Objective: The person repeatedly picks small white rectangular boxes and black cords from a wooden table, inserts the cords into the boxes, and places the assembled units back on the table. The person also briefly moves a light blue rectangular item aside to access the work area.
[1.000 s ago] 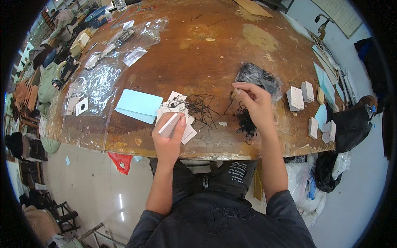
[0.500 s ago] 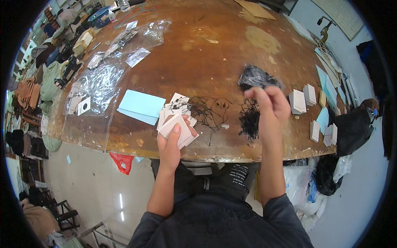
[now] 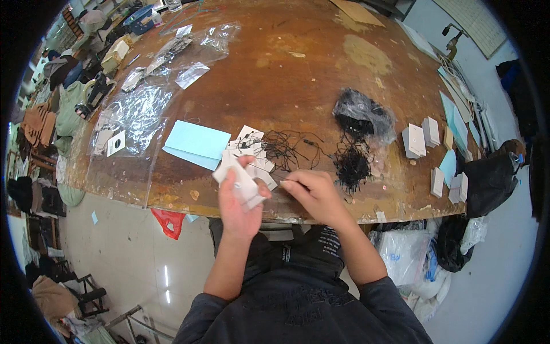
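Around us is a cluttered workroom, and we stand at the near edge of a worn brown desk [image 3: 269, 86], with clear plastic bags [image 3: 137, 106] spread at its left.

The clearest change is on the right. Half a second ago our right hand [image 3: 314, 194] was up by the wrapped black bundle [image 3: 358, 112]; now it is low, near the desk's front edge and just beside our left hand [image 3: 240, 209]. Its grip has thumb and forefinger pressed together, though we cannot tell whether a thin cord runs between them. Our left grip pinches white cards [image 3: 245, 184] under the thumb, tilted and blurred, so they seem to be moving.

This brings both hands together at the cards, which we judge to be the centre of the work now. The held cards are above the near edge of a loose pile of white cards [image 3: 246, 133], tangled on its right with black cords [image 3: 295, 150]. More black strands [image 3: 350, 163] lie farther right, left untouched, while folded blue paper [image 3: 197, 143] rests to the pile's left.
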Demonstrator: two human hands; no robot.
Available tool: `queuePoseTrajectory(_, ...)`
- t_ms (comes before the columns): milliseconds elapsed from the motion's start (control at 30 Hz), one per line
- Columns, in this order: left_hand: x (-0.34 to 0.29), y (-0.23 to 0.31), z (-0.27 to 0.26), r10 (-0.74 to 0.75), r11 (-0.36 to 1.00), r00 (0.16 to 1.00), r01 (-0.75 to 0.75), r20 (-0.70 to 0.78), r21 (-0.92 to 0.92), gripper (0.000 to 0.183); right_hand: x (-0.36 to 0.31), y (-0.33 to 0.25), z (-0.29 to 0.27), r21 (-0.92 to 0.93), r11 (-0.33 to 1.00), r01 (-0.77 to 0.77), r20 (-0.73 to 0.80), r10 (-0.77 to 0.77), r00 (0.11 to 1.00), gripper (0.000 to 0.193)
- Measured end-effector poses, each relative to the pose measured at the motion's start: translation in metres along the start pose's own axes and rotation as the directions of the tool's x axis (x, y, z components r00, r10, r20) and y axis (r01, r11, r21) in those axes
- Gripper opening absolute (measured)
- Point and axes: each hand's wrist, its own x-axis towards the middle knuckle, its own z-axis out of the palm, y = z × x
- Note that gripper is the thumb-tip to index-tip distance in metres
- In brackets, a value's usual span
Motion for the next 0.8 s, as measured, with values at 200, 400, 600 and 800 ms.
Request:
queuePoseTrajectory(200,0.008,0.004,0.002,0.087,0.904,0.995,-0.06,-0.044,0.424,0.044,-0.002,-0.003,-0.025,0.624,0.739,0.254,-0.507,0.135,0.851,0.022)
queuePoseTrajectory(400,0.004,-0.012,0.011,0.171,0.743,0.984,-0.099,-0.044,0.662,0.027,0.007,-0.033,-0.02,0.586,0.768,0.259,-0.437,0.03,0.899,0.011)
queuePoseTrajectory(600,-0.002,-0.014,0.015,0.33,0.657,0.944,-0.243,0.018,0.714,0.016,0.006,-0.028,0.029,0.468,0.879,-0.087,-0.303,0.252,0.919,0.011)
queuePoseTrajectory(800,-0.009,-0.015,0.012,0.438,0.488,0.893,-0.333,0.103,0.807,0.015,0.013,-0.027,0.034,0.225,0.974,0.03,-0.394,0.063,0.917,0.006)
